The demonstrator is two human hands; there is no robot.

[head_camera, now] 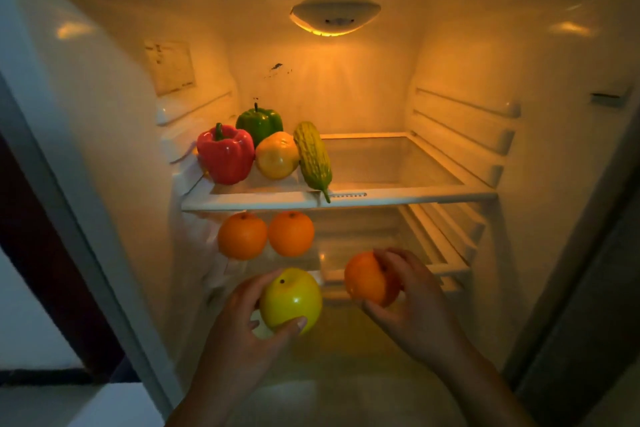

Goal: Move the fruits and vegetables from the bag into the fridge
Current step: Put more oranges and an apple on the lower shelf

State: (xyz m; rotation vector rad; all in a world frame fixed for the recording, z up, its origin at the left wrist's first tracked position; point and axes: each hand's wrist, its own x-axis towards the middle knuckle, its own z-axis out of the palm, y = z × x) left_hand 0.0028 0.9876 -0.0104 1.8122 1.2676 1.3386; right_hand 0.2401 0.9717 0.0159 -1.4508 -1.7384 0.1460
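Note:
I look into an open, lit fridge. My left hand [239,315] grips a yellow-green apple [291,300] in front of the lower shelf. My right hand [412,298] holds an orange fruit [369,279] beside it, fingers curled over its right side. Two oranges [242,236] [291,233] sit side by side on the lower shelf's left. On the upper glass shelf [381,196] stand a red bell pepper [225,154], a green bell pepper [259,123], a yellow round fruit [277,154] and a bitter gourd [313,159]. No bag is in view.
The upper shelf's right half [391,163] holds nothing, and so does the right part of the lower shelf [398,246]. The fridge's left wall [114,135] and right wall [561,135] hem in the space. A lamp [334,15] glows at the top back.

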